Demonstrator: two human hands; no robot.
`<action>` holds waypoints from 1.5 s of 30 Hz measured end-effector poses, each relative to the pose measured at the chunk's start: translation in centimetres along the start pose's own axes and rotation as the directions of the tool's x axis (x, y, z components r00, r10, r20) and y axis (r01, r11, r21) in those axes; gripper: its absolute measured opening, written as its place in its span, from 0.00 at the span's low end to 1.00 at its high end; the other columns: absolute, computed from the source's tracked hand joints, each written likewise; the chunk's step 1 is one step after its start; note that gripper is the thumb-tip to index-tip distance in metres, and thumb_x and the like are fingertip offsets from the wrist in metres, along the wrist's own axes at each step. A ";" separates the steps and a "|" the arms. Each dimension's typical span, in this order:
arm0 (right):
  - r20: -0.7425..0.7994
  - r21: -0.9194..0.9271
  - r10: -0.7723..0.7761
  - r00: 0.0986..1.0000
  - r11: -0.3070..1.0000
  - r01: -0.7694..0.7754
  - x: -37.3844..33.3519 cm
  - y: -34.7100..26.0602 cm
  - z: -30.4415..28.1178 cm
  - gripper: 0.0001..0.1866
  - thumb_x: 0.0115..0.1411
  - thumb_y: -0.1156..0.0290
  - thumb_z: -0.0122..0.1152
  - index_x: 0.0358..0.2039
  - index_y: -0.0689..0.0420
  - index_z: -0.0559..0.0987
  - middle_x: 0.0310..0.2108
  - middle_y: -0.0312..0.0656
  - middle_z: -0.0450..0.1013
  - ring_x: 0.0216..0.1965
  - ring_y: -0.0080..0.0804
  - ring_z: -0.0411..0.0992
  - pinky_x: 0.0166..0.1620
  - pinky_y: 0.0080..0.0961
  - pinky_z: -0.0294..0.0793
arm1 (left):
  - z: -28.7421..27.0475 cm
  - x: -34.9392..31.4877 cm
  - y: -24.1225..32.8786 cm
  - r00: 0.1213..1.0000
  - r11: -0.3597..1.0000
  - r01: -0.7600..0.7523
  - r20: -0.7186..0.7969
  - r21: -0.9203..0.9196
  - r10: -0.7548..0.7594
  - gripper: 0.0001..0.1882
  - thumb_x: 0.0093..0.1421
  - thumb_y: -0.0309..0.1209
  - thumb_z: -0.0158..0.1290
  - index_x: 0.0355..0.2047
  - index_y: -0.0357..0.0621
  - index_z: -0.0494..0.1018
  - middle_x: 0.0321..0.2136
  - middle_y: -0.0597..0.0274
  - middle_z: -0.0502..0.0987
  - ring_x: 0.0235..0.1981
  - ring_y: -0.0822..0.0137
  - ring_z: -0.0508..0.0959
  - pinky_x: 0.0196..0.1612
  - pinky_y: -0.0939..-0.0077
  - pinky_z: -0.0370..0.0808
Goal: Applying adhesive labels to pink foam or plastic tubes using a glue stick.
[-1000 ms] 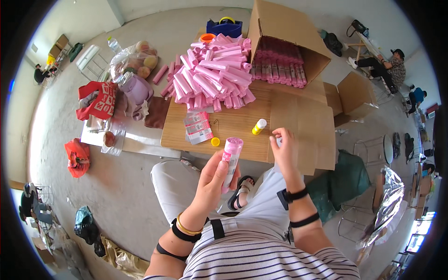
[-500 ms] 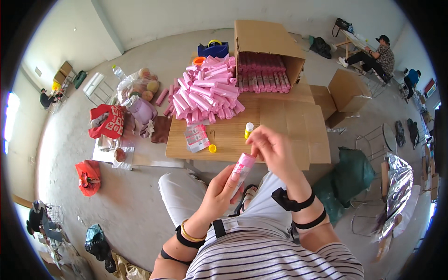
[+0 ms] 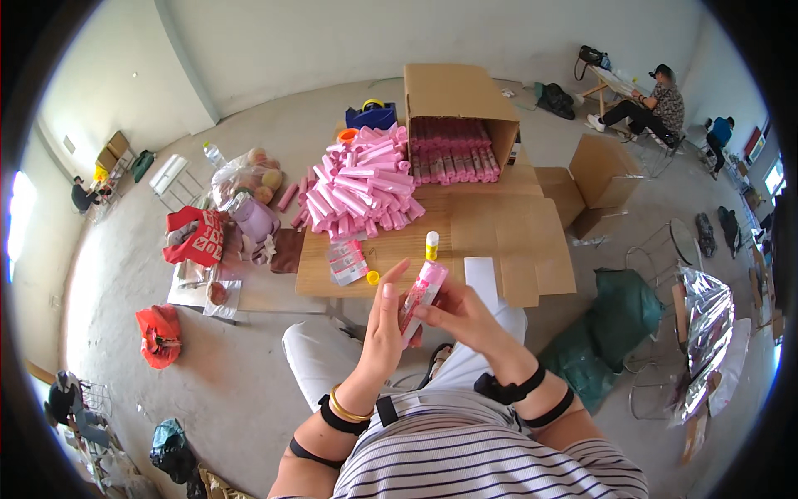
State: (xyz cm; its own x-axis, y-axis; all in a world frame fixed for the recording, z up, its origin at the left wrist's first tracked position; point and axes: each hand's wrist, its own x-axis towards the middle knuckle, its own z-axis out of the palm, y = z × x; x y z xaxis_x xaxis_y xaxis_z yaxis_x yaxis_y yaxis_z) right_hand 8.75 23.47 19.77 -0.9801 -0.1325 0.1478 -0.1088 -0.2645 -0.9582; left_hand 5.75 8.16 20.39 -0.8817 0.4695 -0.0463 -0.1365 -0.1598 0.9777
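A pink roll (image 3: 422, 293) with a printed label around it stands tilted between my two hands above my lap. My left hand (image 3: 381, 331) supports it from the left, its fingers stretched up along the side. From the right, my right hand (image 3: 467, 320) grips it, the thumb pressed on its front. Just beyond the roll's top, a yellow glue stick (image 3: 431, 247) with a white end stands on the wooden table (image 3: 440, 218). Its loose yellow cap (image 3: 373, 277) lies to the left, beside a few printed labels (image 3: 347, 261).
A heap of pink rolls (image 3: 362, 187) covers the table's middle left. Behind it are a blue tape dispenser (image 3: 371, 115) and an open carton (image 3: 459, 93) holding wrapped rolls. A flattened cardboard piece (image 3: 511, 241) lies at right. Bags, including a red one (image 3: 193, 237), crowd the left bench.
My right hand has come down from beside the glue stick onto the roll. My left hand has loosened its wrap, with its fingers now straighter. The view has shifted slightly.
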 end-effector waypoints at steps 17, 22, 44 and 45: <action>-0.597 -0.576 -0.582 0.553 0.790 0.210 -1.8 -9.4 -10.3 0.18 0.65 0.58 0.52 0.46 0.59 0.73 0.41 0.41 0.72 0.40 0.27 0.72 0.47 0.29 0.72 | -7.1 2.7 -6.5 0.974 0.982 0.147 -0.157 -0.120 -0.165 0.19 0.70 0.41 0.39 0.48 0.38 0.69 0.31 0.55 0.77 0.30 0.69 0.75 0.38 0.75 0.73; -0.242 -0.656 -0.215 0.946 0.754 0.003 2.1 -0.9 -10.2 0.15 0.58 0.62 0.63 0.39 0.60 0.76 0.34 0.35 0.73 0.35 0.19 0.71 0.35 0.22 0.71 | -6.6 5.7 -7.4 0.975 0.927 0.167 -0.081 -0.337 -0.205 0.17 0.69 0.39 0.41 0.46 0.38 0.69 0.29 0.60 0.76 0.31 0.71 0.75 0.39 0.76 0.72; -0.419 -0.821 0.053 0.906 0.404 -0.403 35.5 16.9 -29.7 0.26 0.45 0.59 0.68 0.44 0.60 0.77 0.39 0.56 0.77 0.40 0.50 0.76 0.43 0.39 0.75 | -16.6 10.1 -15.0 0.830 0.840 0.379 -0.259 -0.389 -0.494 0.10 0.68 0.33 0.44 0.43 0.42 0.71 0.31 0.63 0.76 0.33 0.74 0.75 0.38 0.80 0.72; -0.412 -0.865 -0.017 0.911 0.322 -0.386 36.2 17.6 -30.6 0.26 0.45 0.59 0.68 0.43 0.59 0.77 0.40 0.57 0.76 0.41 0.52 0.76 0.43 0.41 0.75 | -16.9 10.4 -15.3 0.838 0.848 0.375 -0.254 -0.375 -0.483 0.11 0.68 0.34 0.44 0.44 0.42 0.70 0.32 0.63 0.76 0.33 0.74 0.76 0.39 0.80 0.72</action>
State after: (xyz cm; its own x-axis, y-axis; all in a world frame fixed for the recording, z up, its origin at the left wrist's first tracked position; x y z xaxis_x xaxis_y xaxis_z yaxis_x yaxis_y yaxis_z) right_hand -33.73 43.23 0.82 -0.9593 0.2778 0.0501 0.1993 0.7921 -0.5770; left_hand -8.92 0.81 1.51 -0.7878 0.2498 -0.5630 -0.6155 -0.2851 0.7348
